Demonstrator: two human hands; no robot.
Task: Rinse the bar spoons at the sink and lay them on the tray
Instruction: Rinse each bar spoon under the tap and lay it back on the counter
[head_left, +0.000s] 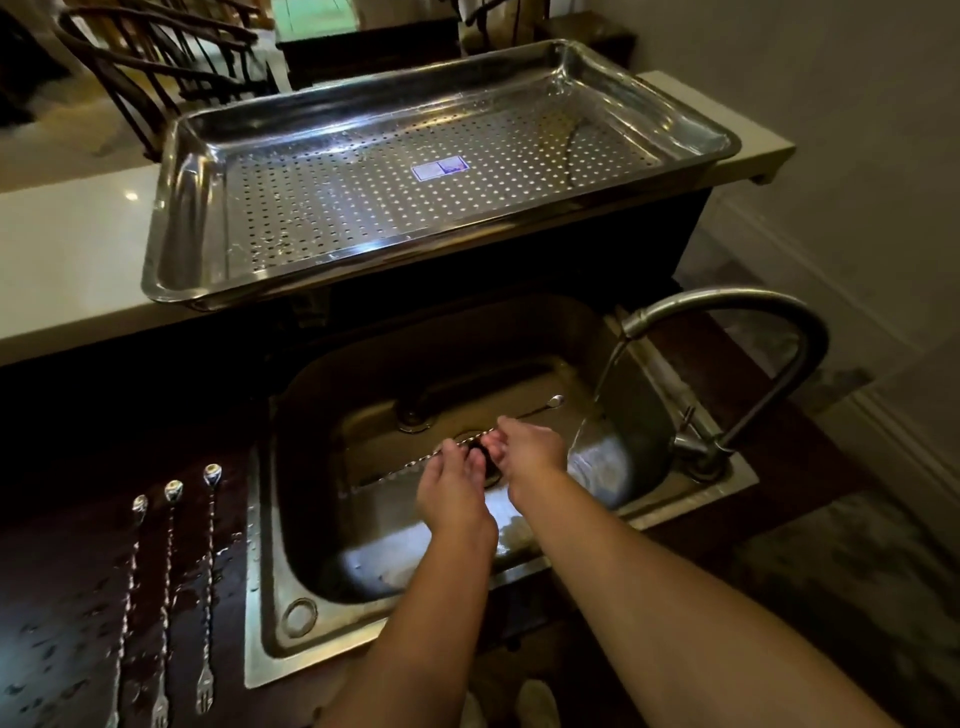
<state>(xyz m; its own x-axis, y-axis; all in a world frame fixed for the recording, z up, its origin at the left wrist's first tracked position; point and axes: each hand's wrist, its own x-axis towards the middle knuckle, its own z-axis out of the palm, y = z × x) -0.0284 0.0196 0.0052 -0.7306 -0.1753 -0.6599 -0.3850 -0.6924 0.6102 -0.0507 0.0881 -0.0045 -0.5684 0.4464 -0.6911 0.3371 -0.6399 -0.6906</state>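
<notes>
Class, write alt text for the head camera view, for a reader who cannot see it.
Two hands, left and right, hold a bar spoon over the sink, beside the stream from the tap. Three more spoons lie on the wet counter to the left. Behind the sink sits a perforated tray holding no spoons.

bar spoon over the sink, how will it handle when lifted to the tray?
The bar spoon looks thin, long and metal, so probably light and stiff. It seems wet under the faucet, so likely slippery. Both the left hand and right hand grip it mid-shaft; one-handed, it may tilt.
</notes>
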